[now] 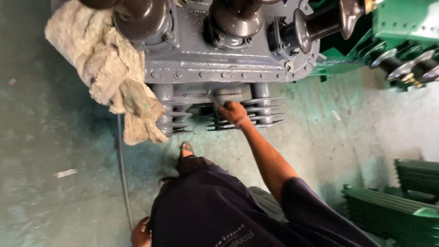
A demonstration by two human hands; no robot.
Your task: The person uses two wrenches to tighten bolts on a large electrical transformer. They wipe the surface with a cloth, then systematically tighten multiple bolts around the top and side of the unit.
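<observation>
While right hand [232,112] grips small tool, kind unclear, against grey transformer tank [219,68] above cooling fins [263,112], steady short strokes seem wisest. Left hand [141,232] low by hip near hose [122,169]; grip unclear. Dirty rag [107,68] draped over tank corner. Concrete floor [55,137] below.

The left hand [141,232] sits at the near edge, partly hidden behind the dark clothing and cut by the frame, so its grip cannot be told. The right hand [233,112] reaches under the grey transformer tank [219,64]; its fingertips are hidden against the tank's side, and whatever it holds is too small to make out. The far edge cuts off the brown insulators [235,18]. The green unit [402,27] runs off the right edge. A beige rag [105,68] covers the tank's left corner.
</observation>
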